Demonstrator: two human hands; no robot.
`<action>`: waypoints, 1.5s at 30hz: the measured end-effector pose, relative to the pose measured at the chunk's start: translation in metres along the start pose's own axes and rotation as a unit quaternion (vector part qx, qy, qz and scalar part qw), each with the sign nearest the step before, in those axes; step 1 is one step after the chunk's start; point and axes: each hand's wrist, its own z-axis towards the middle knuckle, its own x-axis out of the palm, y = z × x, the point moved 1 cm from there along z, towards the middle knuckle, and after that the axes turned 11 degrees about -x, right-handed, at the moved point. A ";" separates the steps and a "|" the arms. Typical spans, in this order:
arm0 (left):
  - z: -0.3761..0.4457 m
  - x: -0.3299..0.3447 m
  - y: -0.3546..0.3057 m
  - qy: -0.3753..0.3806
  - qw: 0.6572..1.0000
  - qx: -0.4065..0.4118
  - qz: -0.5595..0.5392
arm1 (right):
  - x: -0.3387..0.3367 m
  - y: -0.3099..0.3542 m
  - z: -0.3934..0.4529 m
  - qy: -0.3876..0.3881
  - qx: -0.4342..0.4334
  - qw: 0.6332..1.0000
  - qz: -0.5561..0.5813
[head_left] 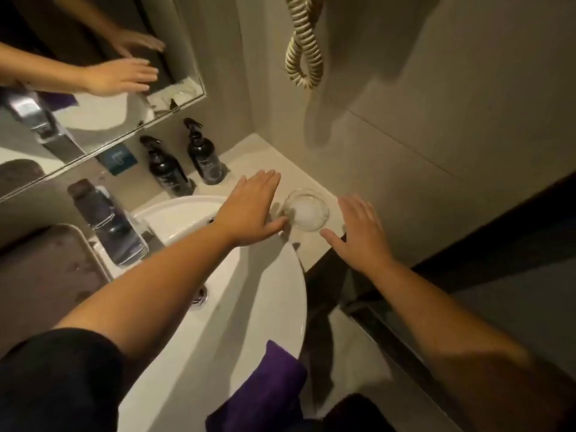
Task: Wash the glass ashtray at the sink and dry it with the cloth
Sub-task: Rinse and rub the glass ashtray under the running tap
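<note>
A round clear glass ashtray [307, 209] sits on the pale counter [265, 157], just right of the white sink basin [268, 294]. My left hand [252, 210] lies flat and open to the ashtray's left, its thumb tip at the rim. My right hand [361, 232] hovers open on the ashtray's right, fingers spread, not touching it. A purple cloth [265, 391] hangs over the sink's near rim.
A chrome tap [109, 219] stands at the sink's left. Two dark pump bottles [184, 160] stand against the back wall under the mirror [93, 73]. A coiled cord [304, 48] hangs on the right wall. The counter's front edge drops off by my right hand.
</note>
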 end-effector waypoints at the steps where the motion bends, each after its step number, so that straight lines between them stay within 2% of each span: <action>1: 0.014 0.005 0.005 0.021 1.000 0.015 0.004 | 0.005 -0.003 0.004 0.001 0.021 1.000 0.014; 5: 0.065 0.026 0.017 0.097 0.994 0.045 0.020 | 0.025 -0.013 0.021 0.018 0.073 0.996 0.039; 10: 0.098 0.051 0.019 0.208 0.976 0.053 -0.029 | 0.051 -0.024 0.035 0.026 0.075 0.995 0.052; 17: 0.115 0.075 0.019 0.272 0.958 0.071 -0.058 | 0.080 -0.036 0.049 0.050 0.076 0.993 0.074; 25: 0.112 0.073 0.018 0.255 0.962 0.059 -0.078 | 0.081 -0.032 0.058 0.040 0.094 0.988 0.112; 31: 0.106 0.040 0.016 0.212 0.967 0.029 -0.141 | 0.045 -0.022 0.068 -0.016 0.079 0.985 0.154; 39: 0.063 -0.025 0.012 0.152 0.973 -0.015 -0.174 | -0.022 0.005 0.073 -0.007 0.005 0.984 0.179; 45: 0.001 -0.052 0.007 0.102 0.964 -0.099 -0.226 | -0.047 0.024 0.066 0.047 -0.078 0.977 0.192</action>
